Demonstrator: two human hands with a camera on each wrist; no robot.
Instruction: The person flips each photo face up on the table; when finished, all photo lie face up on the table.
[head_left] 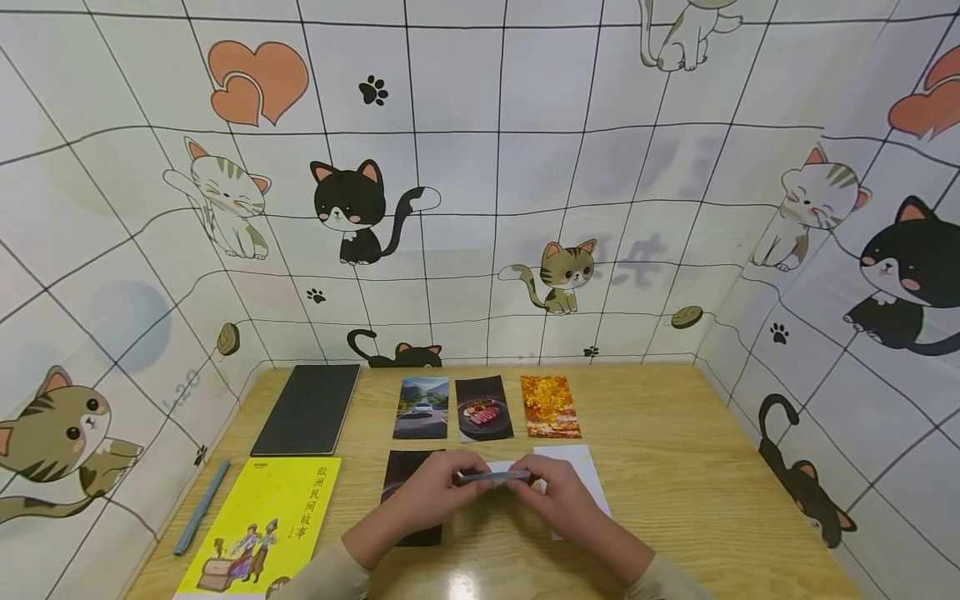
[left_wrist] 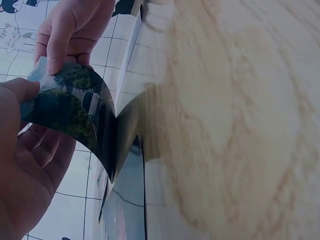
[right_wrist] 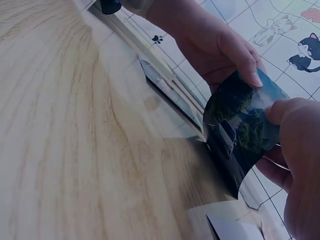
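Note:
Both hands hold one glossy photo card (head_left: 493, 477) just above the wooden table (head_left: 675, 467), seen edge-on in the head view. My left hand (head_left: 442, 487) pinches its left end and my right hand (head_left: 543, 487) pinches its right end. The wrist views show the card (left_wrist: 70, 110) bent into a curve, its picture dark green trees (right_wrist: 245, 125). In the left wrist view my left thumb (left_wrist: 20, 90) presses its near edge, with the right hand's fingers (left_wrist: 60, 45) on the far edge. A dark photo (head_left: 408, 500) lies under my left hand and a white card (head_left: 577, 471) under my right.
Three photos lie in a row farther back: a road scene (head_left: 422, 407), a food plate (head_left: 483, 408) and yellow leaves (head_left: 550, 406). A black notebook (head_left: 307, 408), a yellow book (head_left: 262, 525) and a blue pen (head_left: 201, 507) lie at the left. Cat-patterned walls enclose the table.

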